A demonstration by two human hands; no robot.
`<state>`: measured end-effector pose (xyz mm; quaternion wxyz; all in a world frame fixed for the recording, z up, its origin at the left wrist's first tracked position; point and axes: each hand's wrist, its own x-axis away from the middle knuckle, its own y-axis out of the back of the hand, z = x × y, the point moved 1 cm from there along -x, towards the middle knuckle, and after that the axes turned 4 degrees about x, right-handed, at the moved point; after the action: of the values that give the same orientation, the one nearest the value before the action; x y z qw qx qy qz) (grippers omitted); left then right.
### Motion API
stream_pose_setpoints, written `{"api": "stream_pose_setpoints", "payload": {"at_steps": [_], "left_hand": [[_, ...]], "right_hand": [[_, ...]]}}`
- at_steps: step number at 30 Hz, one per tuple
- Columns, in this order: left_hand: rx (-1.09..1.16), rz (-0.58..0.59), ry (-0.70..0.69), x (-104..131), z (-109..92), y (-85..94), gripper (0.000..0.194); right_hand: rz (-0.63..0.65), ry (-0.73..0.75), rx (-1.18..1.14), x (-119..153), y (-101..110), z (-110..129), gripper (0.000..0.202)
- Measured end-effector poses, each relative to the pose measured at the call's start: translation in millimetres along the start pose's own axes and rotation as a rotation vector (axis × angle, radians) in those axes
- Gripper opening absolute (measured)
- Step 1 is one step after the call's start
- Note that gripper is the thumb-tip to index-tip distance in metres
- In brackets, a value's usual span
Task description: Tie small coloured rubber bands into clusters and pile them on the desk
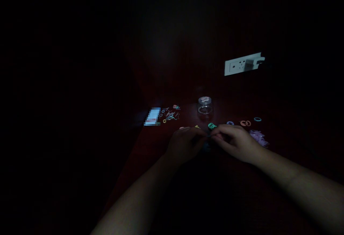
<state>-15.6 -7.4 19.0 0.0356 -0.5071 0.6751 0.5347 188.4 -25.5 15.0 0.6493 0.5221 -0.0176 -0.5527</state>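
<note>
My left hand and my right hand meet fingertip to fingertip above the dark red table. Both are closed in a pinch on a small blue hair tie, partly hidden by the fingers and dim. Beneath them lies a dark blue clump, too dark to make out well. Just past the fingers are a green hair tie and a yellow one, with a pink one half covered by my left hand. A heap of pale purple hair ties lies beside my right wrist.
Behind my hands stands a lidded clear jar. Orange hair ties and a teal hair tie lie to the right. Mixed bands are scattered near a lit, blurred screen. A wall socket holds a plug.
</note>
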Motion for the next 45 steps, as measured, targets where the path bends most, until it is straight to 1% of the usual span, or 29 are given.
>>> {"api": "stream_pose_setpoints", "payload": {"at_steps": [5, 8, 12, 18, 35, 41, 45], "left_hand": [[0.026, 0.007, -0.023, -0.6, -0.7, -0.1, 0.008], [0.039, 0.013, -0.035, -1.1, -0.3, -0.2, 0.012], [0.029, 0.058, -0.024, -2.0, 0.3, -0.6, 0.016], [-0.006, 0.094, -0.031, -2.0, 1.7, -2.3, 0.015], [-0.032, 0.098, -0.021, -3.7, 1.2, -1.6, 0.012], [-0.042, 0.129, -0.021, -4.1, 1.7, -0.8, 0.011], [-0.038, 0.128, -0.028, -3.7, 2.6, -0.9, 0.011]], "right_hand": [[0.019, 0.004, 0.0, -0.5, 0.3, -0.3, 0.013], [0.026, -0.003, 0.008, -0.1, -0.5, -1.3, 0.014], [0.031, -0.013, 0.014, 0.8, -1.8, -2.7, 0.015], [0.023, -0.011, 0.005, 0.7, -0.9, -3.0, 0.016], [0.073, -0.028, 0.013, 1.2, -0.5, -5.2, 0.02], [0.093, -0.033, 0.008, 1.2, -1.5, -4.9, 0.021], [0.097, -0.052, 0.001, 0.8, -2.1, -5.2, 0.02]]}}
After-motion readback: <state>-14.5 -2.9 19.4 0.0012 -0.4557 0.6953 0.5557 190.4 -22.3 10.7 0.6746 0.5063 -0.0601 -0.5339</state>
